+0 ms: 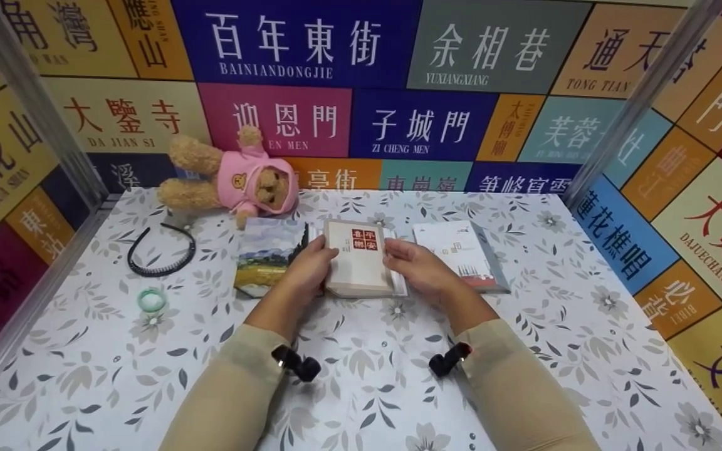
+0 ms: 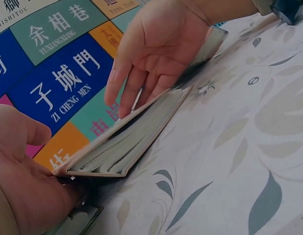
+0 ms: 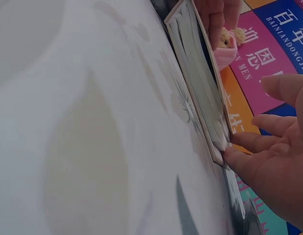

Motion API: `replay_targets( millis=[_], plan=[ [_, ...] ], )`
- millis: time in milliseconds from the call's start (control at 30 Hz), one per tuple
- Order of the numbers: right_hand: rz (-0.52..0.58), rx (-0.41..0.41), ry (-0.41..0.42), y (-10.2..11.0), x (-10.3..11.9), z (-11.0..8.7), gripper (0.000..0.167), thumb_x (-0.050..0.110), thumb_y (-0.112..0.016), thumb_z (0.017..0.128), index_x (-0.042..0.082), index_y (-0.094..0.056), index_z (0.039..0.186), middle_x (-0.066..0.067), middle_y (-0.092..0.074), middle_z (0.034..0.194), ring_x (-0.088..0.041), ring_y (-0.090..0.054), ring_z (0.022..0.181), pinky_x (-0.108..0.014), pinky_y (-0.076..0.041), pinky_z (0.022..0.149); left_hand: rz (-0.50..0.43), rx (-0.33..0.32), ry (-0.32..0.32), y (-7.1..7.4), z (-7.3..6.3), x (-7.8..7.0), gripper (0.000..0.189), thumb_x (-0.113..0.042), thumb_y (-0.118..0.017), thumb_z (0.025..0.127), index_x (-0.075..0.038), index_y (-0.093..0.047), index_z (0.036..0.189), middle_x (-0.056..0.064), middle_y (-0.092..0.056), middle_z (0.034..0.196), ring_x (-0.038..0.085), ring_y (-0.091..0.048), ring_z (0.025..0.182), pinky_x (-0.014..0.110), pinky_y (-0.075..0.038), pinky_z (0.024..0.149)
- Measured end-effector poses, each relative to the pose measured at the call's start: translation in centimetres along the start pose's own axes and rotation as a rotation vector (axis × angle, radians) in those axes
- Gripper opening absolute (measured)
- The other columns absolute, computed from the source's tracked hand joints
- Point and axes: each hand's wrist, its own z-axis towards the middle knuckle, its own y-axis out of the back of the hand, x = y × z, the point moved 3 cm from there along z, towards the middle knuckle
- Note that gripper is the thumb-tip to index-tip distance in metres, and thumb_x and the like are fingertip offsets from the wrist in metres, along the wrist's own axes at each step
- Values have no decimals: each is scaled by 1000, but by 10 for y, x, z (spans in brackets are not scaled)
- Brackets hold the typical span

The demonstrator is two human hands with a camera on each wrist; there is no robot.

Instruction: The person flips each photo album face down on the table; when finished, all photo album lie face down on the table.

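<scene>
A beige-covered book [image 1: 351, 269] with red square characters lies in the middle of the table between two hands. The left hand [image 1: 309, 264] grips its left edge, thumb over the cover and fingers underneath. At the opposite edge, the right hand [image 1: 422, 268] touches the book with extended fingers, its thumb raised off the cover in the right wrist view. Page edges of the book [image 2: 122, 147] show in the left wrist view, the cover slightly lifted. A painted-landscape book [image 1: 267, 254] lies left of it, and a white book [image 1: 452, 250] lies right, partly behind the right hand.
A teddy bear [image 1: 235, 178] in a pink hoodie lies at the back left. Before it are a black headband [image 1: 162, 269] and a green ring-shaped band [image 1: 151, 300]. Printed panels [image 1: 298, 44] stand behind and beside the flower-patterned table [image 1: 361, 388].
</scene>
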Motion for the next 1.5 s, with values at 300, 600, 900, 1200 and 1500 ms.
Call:
replay_targets(
  millis=[300,600,900,1200,1500],
  plan=[
    [28,-16,50,-3,4,-3,63,23,-63,108,10,-40,166,-9,-45,170,-26,-43,157,-42,-32,133,-170,44,-40,-2,-4,-7,66,-26,-44,113,-27,-18,173,10,-40,171,33,-55,142,51,-51,114],
    [13,-15,117,-7,22,-14,56,29,-63,109,16,-49,161,-7,-53,164,-28,-53,150,-46,-40,128,-235,85,-206,-12,-10,-22,52,-14,-46,113,-18,-44,164,11,-51,162,27,-59,138,35,-52,110],
    [278,-16,202,-14,43,-24,55,31,-53,114,16,-41,166,-8,-47,169,-28,-46,157,-47,-44,126,-130,159,-337,-28,-22,-32,62,-5,-59,108,-5,-36,166,13,-39,173,31,-38,161,48,-34,133],
    [360,-27,202,-14,44,-26,54,28,-51,115,25,-40,167,-7,-46,168,-29,-53,149,-46,-50,120,-75,236,-302,-31,-23,-24,63,-11,-56,110,-12,-32,169,18,-34,174,32,-30,165,50,-30,134],
    [327,2,226,-13,38,-21,56,18,-51,114,18,-37,168,-7,-40,173,-24,-55,146,-34,-55,113,-114,188,-249,-29,-20,-22,60,-16,-58,109,-16,-41,166,13,-38,173,29,-35,162,47,-34,133]
  ],
)
